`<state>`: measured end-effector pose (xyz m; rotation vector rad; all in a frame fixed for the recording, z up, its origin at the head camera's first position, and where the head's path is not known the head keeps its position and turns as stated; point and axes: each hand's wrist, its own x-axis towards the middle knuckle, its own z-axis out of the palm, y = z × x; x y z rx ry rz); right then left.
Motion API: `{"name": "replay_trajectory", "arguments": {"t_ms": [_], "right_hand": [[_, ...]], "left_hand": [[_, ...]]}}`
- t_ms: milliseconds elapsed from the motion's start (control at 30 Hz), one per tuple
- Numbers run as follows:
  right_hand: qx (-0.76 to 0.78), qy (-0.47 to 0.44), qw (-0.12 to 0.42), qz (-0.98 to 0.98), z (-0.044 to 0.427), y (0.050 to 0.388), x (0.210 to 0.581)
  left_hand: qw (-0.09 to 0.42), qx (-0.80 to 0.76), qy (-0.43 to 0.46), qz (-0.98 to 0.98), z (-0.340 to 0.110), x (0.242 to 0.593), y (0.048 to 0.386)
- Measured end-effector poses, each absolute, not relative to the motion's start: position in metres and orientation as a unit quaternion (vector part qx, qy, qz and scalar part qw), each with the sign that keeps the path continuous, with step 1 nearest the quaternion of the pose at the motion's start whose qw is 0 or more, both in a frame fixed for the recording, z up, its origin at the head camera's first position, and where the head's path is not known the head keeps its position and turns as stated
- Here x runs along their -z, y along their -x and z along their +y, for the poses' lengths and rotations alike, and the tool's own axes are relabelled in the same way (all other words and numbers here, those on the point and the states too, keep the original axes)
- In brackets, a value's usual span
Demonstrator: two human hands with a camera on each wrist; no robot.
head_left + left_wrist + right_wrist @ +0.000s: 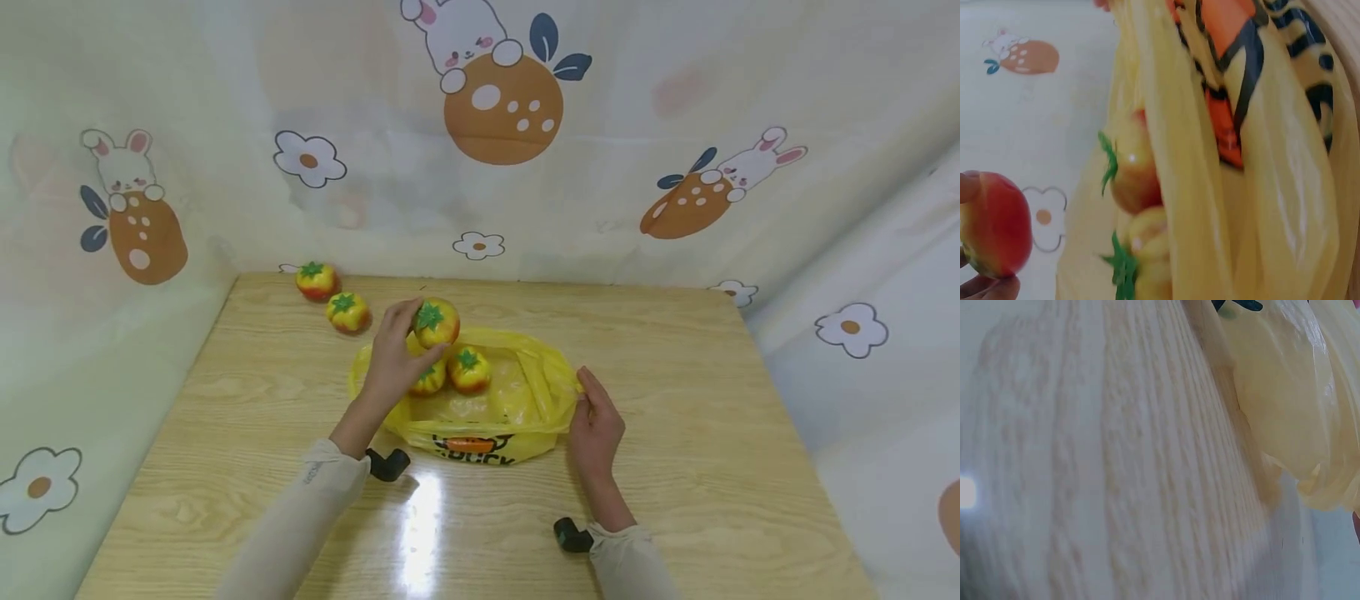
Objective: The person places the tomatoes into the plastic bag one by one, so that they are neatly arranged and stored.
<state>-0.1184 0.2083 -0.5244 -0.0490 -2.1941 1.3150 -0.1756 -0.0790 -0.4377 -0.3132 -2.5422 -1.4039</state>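
My left hand (394,357) holds a yellow-red tomato-like fruit (437,323) with a green leafy top, between thumb and fingers. It is above the left part of an open yellow plastic bag (517,443). Two similar fruits, a left one (428,379) and a right one (470,371), lie inside the bag. With its fingers at the bag's right rim, my right hand (597,425) pinches the plastic. In the left wrist view, the held fruit (999,225) shows a red side, apart from the bag (1197,206). The right wrist view shows the bag (1291,394) but hardly any of the hand.
Two more such fruits, one farther back (317,282) and one nearer (348,312), lie on the wooden table (675,350) at the back left. A printed curtain (375,208) hangs behind and beside the table. Black wrist-mounted pieces (387,465) sit at both sleeves.
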Motion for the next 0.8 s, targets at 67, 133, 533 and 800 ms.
{"name": "replay_trajectory", "arguments": {"t_ms": [67,133,533,800], "right_hand": [[-0.491,0.019,0.289,-0.822,0.209,0.119,0.525],[-0.49,0.018,0.293,-0.821,0.209,0.119,0.526],[-0.513,0.018,0.291,-0.807,0.204,0.117,0.523],[-0.518,0.008,0.317,-0.794,0.198,0.118,0.509]], "left_hand": [[0.106,0.474,0.116,-0.866,-0.072,0.44,0.176],[0.101,0.469,0.129,-0.868,-0.066,0.441,0.175],[0.047,0.451,0.166,-0.876,-0.033,0.445,0.172],[0.014,0.404,0.19,-0.895,-0.016,0.452,0.169]]}}
